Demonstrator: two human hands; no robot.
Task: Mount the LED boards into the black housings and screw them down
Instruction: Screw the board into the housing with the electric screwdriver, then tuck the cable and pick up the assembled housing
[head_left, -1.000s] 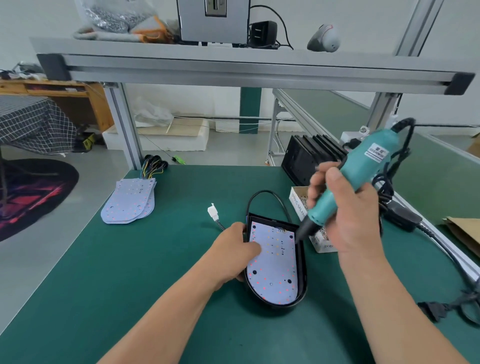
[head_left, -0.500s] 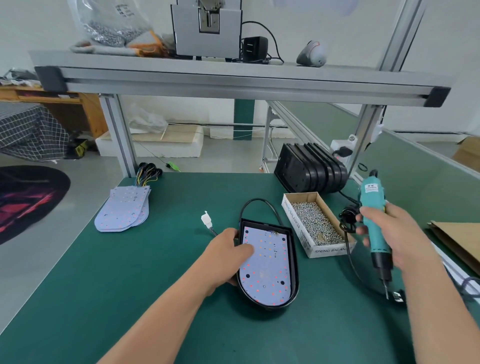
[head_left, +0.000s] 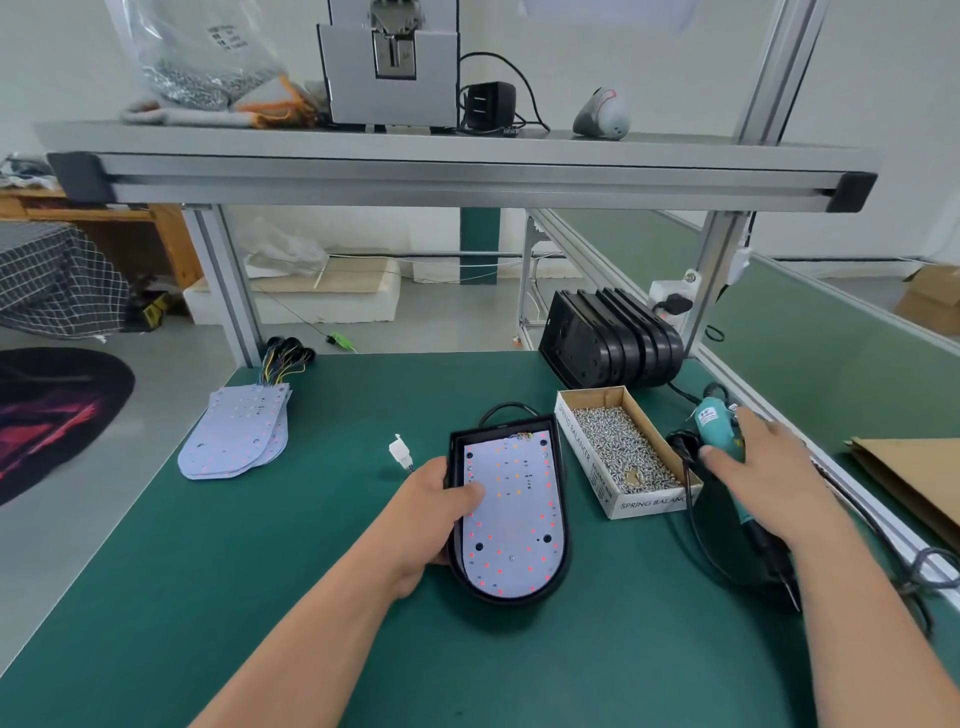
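Centrally on the green surface (head_left: 260, 597) lies one black housing (head_left: 563, 566), an LED board (head_left: 514, 519) seated inside it. Spare black housings (head_left: 613, 345) stand stacked on edge at the far right. A stack of LED boards (head_left: 236, 439) lies at the far left. A cardboard screw box (head_left: 587, 452) sits just beside the housing's right side. The left hand (head_left: 431, 512) grips the housing's left rim, thumb pressed on the board. The right hand (head_left: 763, 478) rests over the teal electric screwdriver (head_left: 714, 426), which lies on the surface; motion blur hides whether it grips. A white connector (head_left: 399, 451) lies near the left hand.
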